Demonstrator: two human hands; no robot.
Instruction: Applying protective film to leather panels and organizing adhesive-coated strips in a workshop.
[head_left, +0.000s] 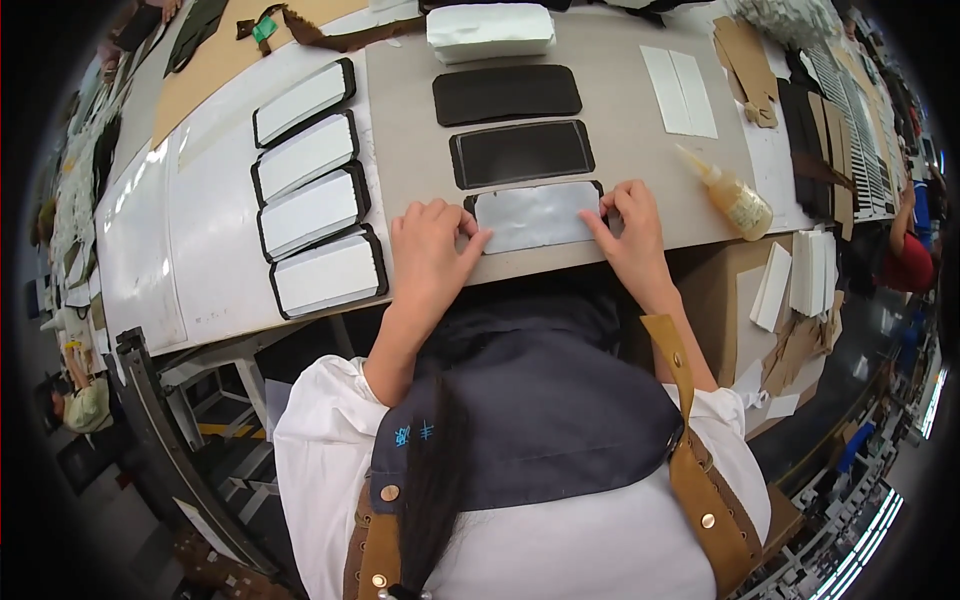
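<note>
A shiny pale grey rectangular sheet (534,217) lies on a black round-cornered piece, whose dark corners show at its ends, at the table's near edge. My left hand (432,245) has its fingers curled in, thumb and fingertips pinching at the sheet's left end. At the opposite end my right hand (632,230) pinches the same way, its thumb on the sheet. Just beyond lies a black piece with a pale outline (522,155), and farther off a plain black piece (507,95).
Several black pieces topped with white slabs (312,212) form a column on the left. A glue bottle (735,200) with a thin nozzle lies at the right. Two white strips (680,90) are behind it. A stack of white sheets (490,32) sits at the far side.
</note>
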